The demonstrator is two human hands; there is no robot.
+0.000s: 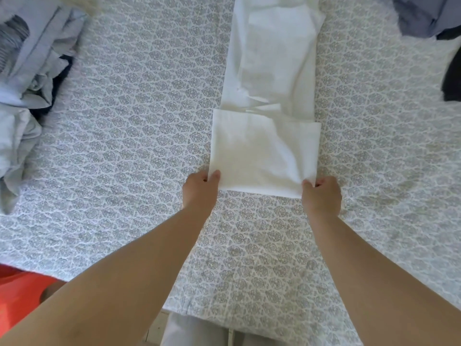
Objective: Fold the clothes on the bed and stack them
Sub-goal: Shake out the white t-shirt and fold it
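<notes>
The bed (139, 126) fills the view, covered by a white spread printed with a grey leaf pattern; a long white garment (269, 96) lies on it down the middle, its near end folded back over itself; a rumpled heap of pale blue clothes (27, 78) sits at the far left edge; a blue-grey garment (424, 16) lies in the far right corner, a dark one (452, 78) just near of it.

White garment (269, 121); grey floral-print bedspread (129, 121).
</notes>
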